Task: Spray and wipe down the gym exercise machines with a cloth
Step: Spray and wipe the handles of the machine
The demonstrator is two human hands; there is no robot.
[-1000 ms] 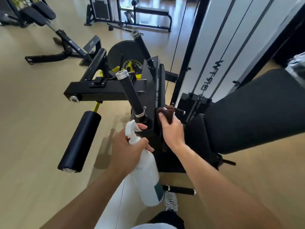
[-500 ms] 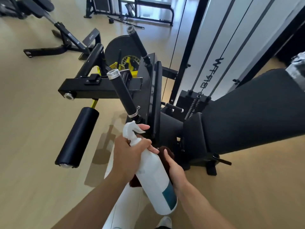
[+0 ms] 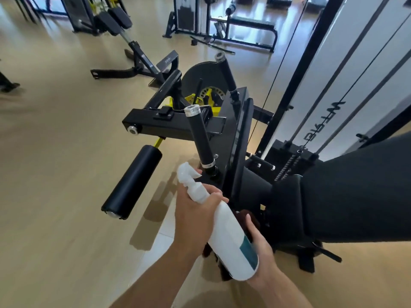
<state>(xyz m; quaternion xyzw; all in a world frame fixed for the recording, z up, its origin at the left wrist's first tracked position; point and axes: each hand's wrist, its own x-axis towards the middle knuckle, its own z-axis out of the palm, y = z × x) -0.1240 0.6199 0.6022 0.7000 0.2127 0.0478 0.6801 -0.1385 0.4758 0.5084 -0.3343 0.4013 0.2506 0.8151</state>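
The left hand (image 3: 195, 215) still grips the bottle (image 3: 224, 227) by its neck. Behind it, the right hand (image 3: 259, 244), clutching the cloth (image 3: 246, 215), has dropped from the machine (image 3: 235, 138) upright to its base, so wiping continues low.

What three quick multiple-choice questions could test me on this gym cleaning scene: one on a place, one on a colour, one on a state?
1. Where is the brown cloth?
A. on the floor
B. in the right hand, low beside the machine
C. on the foam roller

2. The spray bottle is mostly:
A. white
B. yellow
C. black

3. The left hand is:
A. empty
B. flat on the roller
C. gripping the bottle's neck

Answers: B, the cloth shows by the right fingers; A, white body with a teal label; C, fingers curl round the neck.
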